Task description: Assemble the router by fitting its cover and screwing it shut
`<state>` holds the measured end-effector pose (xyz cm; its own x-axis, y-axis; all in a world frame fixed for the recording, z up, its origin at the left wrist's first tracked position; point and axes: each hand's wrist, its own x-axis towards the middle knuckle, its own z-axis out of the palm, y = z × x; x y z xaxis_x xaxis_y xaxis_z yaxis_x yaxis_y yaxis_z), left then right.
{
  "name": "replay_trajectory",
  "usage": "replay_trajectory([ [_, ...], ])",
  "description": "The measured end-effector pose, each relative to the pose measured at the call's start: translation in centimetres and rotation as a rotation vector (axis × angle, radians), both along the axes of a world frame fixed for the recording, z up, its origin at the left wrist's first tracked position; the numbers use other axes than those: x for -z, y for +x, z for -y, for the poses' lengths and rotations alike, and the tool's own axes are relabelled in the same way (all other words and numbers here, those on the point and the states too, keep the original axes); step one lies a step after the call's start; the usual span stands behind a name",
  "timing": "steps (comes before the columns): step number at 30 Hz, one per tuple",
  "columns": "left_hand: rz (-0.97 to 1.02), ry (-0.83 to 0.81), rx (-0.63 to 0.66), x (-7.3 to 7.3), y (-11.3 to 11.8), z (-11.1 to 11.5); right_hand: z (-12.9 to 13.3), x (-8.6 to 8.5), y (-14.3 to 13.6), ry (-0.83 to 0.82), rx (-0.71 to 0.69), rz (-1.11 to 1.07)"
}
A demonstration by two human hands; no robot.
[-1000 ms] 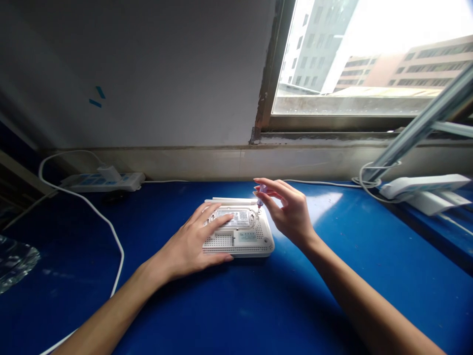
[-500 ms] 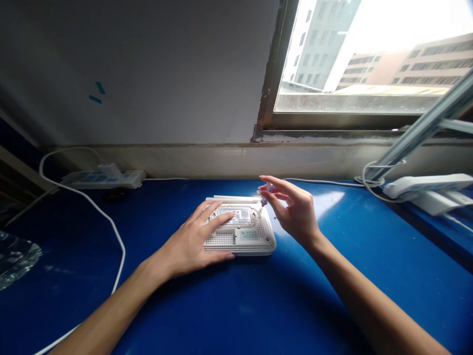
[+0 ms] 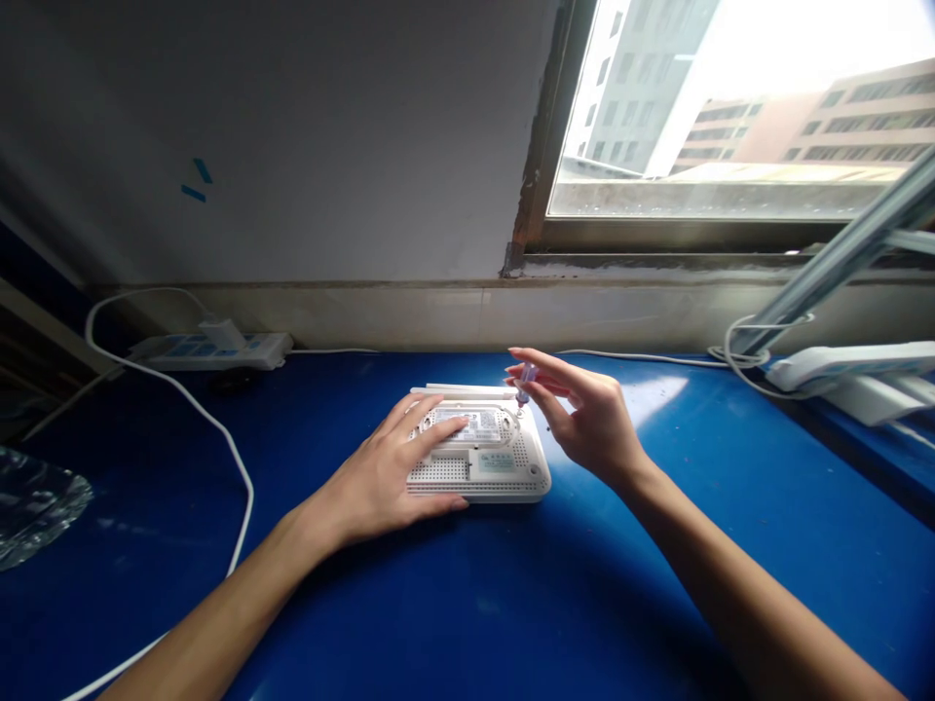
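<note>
right hand [image 3: 588,414], fingers pinched round a small screwdriver [image 3: 527,374], upright, likely to keep its tip square at the casing's one o'clock corner; left hand [image 3: 372,472] spread over the white casing [image 3: 522,487], seemingly steadying it, mid-table

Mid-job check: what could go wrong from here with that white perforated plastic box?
The small translucent purple tool, pinched in the right hand's fingertips at the far right corner, might slip and scratch the box. The box could also twist if the left hand, spread over its left part, eases off. The left forearm crosses the white cable, so it might drag it.
</note>
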<state>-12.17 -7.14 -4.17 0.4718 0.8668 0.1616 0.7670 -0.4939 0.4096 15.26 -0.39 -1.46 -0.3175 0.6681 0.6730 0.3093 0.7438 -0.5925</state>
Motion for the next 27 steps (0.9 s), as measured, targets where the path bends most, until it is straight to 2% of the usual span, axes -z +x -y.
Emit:
replay_trajectory([
  [5, -0.001, -0.007, -0.017, 0.0, -0.1, 0.0, 0.2, -0.1, -0.4, 0.124, 0.135, 0.030],
  [11, 0.011, 0.014, -0.004, 0.0, 0.0, -0.1, 0.4, 0.6, -1.1, 0.204, 0.286, 0.063],
  [13, 0.007, 0.014, -0.002, 0.0, -0.1, -0.1, 0.3, 0.7, -0.8, 0.153, 0.219, 0.076],
  [16, -0.007, 0.011, -0.003, 0.0, -0.1, 0.0, 0.0, 0.5, 0.0, -0.022, 0.007, 0.104],
  [18, -0.017, 0.005, -0.007, 0.0, -0.1, 0.0, -0.1, 0.4, 0.5, -0.104, -0.033, 0.101],
  [22, -0.026, -0.006, -0.009, -0.3, 0.0, 0.1, 0.1, 0.5, 0.6, -0.105, 0.057, 0.091],
  [27, -0.028, -0.018, -0.017, -0.3, 0.0, 0.1, 0.4, 0.8, 0.0, -0.015, 0.199, 0.067],
])
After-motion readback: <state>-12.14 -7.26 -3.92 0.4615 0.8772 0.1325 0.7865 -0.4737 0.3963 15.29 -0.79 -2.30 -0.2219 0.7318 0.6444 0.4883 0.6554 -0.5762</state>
